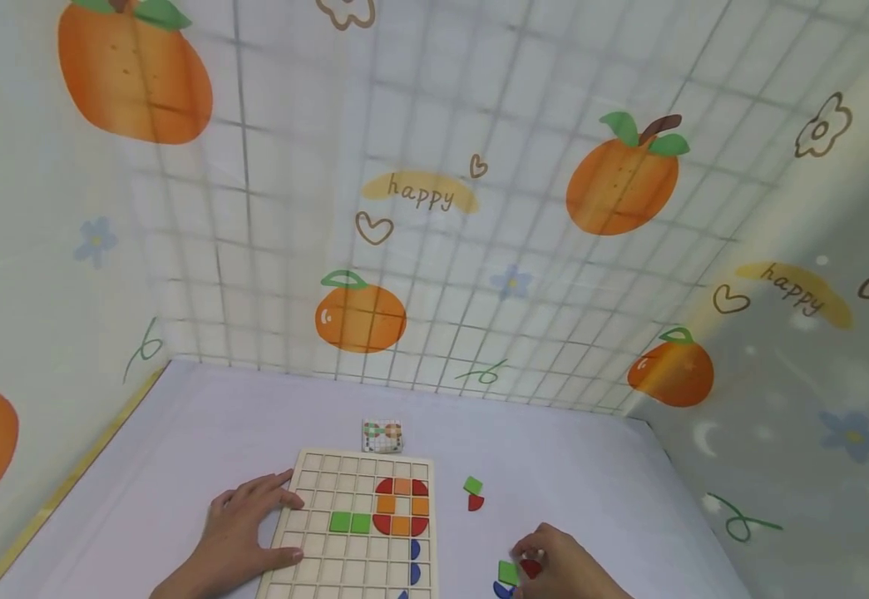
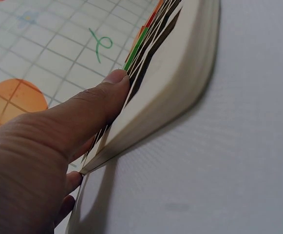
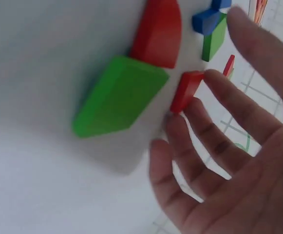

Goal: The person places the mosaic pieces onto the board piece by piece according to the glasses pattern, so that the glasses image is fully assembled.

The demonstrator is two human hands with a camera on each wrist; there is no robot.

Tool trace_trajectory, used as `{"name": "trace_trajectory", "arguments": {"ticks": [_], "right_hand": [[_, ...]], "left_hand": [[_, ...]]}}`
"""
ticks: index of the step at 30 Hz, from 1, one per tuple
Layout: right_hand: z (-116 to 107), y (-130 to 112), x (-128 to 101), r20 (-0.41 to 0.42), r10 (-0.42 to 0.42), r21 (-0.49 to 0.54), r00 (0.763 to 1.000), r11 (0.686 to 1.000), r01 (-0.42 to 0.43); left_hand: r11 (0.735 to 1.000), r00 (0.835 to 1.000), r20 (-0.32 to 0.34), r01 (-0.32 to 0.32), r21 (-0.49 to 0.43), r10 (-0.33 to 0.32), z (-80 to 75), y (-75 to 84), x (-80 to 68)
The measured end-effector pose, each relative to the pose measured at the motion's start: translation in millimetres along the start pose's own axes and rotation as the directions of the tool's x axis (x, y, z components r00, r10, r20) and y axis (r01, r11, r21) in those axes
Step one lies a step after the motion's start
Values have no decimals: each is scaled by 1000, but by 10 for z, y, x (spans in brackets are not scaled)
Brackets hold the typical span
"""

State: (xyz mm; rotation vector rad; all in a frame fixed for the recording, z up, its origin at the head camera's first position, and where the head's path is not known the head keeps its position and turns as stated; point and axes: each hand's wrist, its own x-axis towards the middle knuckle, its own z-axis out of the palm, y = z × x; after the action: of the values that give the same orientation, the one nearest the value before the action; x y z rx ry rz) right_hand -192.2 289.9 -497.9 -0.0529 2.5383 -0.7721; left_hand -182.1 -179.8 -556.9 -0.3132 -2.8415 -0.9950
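Note:
My left hand (image 1: 235,524) rests on the left edge of a cream grid board (image 1: 314,545); thumb and a fingertip lie on its rim. In the left wrist view the thumb (image 2: 92,105) lies along the board (image 2: 175,78). My right hand (image 1: 565,566) is right of the board, among loose pieces. In the right wrist view its fingers (image 3: 219,141) reach out to a small red piece (image 3: 186,91) and touch it, the thumb apart. Nearby are a green square (image 1: 508,572) and a blue piece (image 1: 503,591). A larger-looking green piece (image 3: 122,97) and red piece (image 3: 158,34) lie closer to that camera.
On the board sit a ring of red and orange pieces (image 1: 402,486), green squares (image 1: 350,522) and blue half-rounds (image 1: 415,550). A patterned card (image 1: 382,435) lies beyond it. Another green square (image 1: 473,485) and red quarter piece (image 1: 476,502) lie to its right. Printed curtains surround the table.

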Motion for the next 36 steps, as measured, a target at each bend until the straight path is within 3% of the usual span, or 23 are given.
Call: {"name": "trace_trajectory", "arguments": {"ticks": [3,10,18,22,26,31,36], "right_hand": [[26,27,-54,8,-8,10,1000,1000,8],[84,137,-57,-17,-148,54,989,987,149],[128,36,40,-1,-144,46,990,989,143],[72,5,85,-21,-207,51,978,977,208],[-9,-95,141,-110,-314,69,943,944,323],[-23,-391,283,-245,-429,76,869,885,459],[40,-834,509,-257,-496,125,830,834,537]], "left_hand": [[1000,1000,-2,5,-3,-5,-5,-6,-11],[1000,1000,-7,1,-10,-1,-19,-5,-23],[1000,1000,-9,-3,-6,3,-3,-15,-2],[1000,1000,-3,4,7,-4,4,-17,13],[1000,1000,-5,4,13,-4,5,-19,15],[1000,1000,-15,-1,14,2,9,-30,3],[1000,1000,-25,-15,7,15,32,-38,-13]]}}
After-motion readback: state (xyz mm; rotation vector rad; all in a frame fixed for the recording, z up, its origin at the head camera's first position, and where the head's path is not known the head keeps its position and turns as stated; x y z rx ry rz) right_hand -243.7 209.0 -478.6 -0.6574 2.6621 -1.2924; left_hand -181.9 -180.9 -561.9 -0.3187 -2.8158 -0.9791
